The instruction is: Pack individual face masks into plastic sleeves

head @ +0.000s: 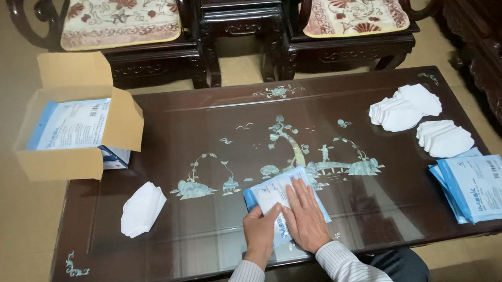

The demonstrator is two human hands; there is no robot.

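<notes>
A blue-and-white flat pouch (pixel 271 192) lies on the dark table (pixel 197 129) near its front edge. My right hand (pixel 306 214) rests flat on the pouch, fingers spread toward the far side. At the pouch's left corner my left hand (pixel 261 224) pinches or presses it with curled fingers. Both arms wear striped sleeves.
A stack of white masks (pixel 141 209) lies at the front left. Two piles of white masks (pixel 405 107) (pixel 444 138) and a stack of blue-white pouches (pixel 480 187) sit at the right. An open cardboard box (pixel 76 129) overhangs the back left corner. Chairs stand behind.
</notes>
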